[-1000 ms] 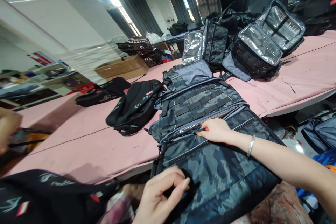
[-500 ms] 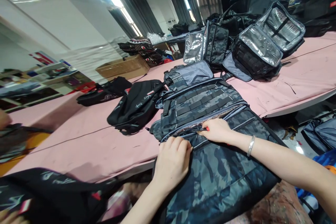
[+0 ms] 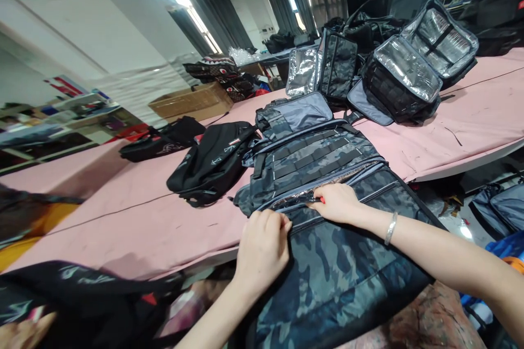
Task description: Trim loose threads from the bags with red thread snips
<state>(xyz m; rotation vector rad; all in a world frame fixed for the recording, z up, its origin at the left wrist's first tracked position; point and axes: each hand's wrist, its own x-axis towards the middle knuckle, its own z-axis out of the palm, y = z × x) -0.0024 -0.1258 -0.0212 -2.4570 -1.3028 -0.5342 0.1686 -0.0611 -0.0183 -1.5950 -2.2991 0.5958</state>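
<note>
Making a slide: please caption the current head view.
Left hand and right hand on an open camouflage bag, black bag on pink table.

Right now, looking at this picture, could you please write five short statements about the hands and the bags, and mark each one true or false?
1. The left hand touches the camouflage bag. True.
2. The bracelet is on the left wrist. False: the bracelet is on the right wrist.
3. Something red shows at the fingers of the right hand. True.
4. The table cover is green. False: the table cover is pink.
5. The silver-lined bag at the right is closed. False: the silver-lined bag lies open.
</note>
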